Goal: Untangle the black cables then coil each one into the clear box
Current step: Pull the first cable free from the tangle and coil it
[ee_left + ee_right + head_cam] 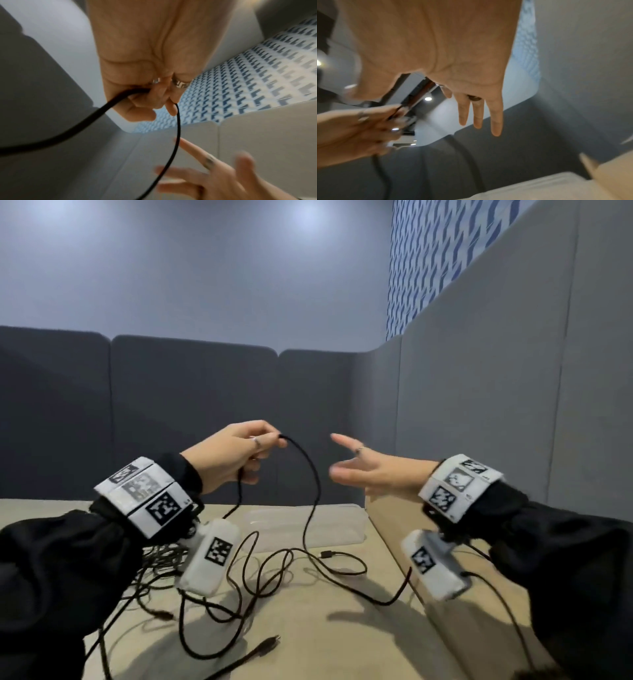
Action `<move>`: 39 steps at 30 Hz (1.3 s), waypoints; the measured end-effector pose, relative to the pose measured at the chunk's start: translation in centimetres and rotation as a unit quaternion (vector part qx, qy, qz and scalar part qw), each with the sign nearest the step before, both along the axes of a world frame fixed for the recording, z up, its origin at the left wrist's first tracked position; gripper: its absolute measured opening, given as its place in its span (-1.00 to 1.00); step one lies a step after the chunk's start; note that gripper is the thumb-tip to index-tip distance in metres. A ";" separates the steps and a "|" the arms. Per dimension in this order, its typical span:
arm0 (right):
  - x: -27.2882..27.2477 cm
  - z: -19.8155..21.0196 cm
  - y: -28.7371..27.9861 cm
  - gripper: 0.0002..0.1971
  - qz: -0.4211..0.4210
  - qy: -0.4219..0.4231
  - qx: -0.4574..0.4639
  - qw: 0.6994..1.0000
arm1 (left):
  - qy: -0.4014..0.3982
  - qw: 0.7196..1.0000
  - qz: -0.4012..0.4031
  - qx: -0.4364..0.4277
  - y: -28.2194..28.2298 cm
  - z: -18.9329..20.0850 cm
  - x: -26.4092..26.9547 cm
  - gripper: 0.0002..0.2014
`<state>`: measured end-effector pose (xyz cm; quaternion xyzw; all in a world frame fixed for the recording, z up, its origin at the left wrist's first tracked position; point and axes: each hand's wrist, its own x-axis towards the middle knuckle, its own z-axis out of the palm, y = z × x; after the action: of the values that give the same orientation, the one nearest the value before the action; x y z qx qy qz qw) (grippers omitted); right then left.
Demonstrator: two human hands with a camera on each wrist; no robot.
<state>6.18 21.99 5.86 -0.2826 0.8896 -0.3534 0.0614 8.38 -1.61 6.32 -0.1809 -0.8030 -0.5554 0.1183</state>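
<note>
Fingers of the left hand (233, 455) curl round one black cable (313, 474), lifted above the table (342, 628), while the right hand (373, 470) hangs just beside it with fingers spread, holding nothing. From the grip the cable drops to the tangle of black cables (239, 583) on the tabletop, and the clear box (342, 525) sits just behind that tangle, before the grey partition (171, 412).
</note>
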 end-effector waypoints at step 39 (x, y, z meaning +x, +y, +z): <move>-1.4 -9.2 -6.2 -0.64 0.112 0.040 0.206 0.971 | 0.162 0.981 -0.062 -0.083 0.1 -0.9 1.5 -0.81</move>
<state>4.80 15.79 -3.32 -0.3752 0.9079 -0.1418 0.1219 9.86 -1.53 5.47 -0.3266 -0.8037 -0.4569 0.1966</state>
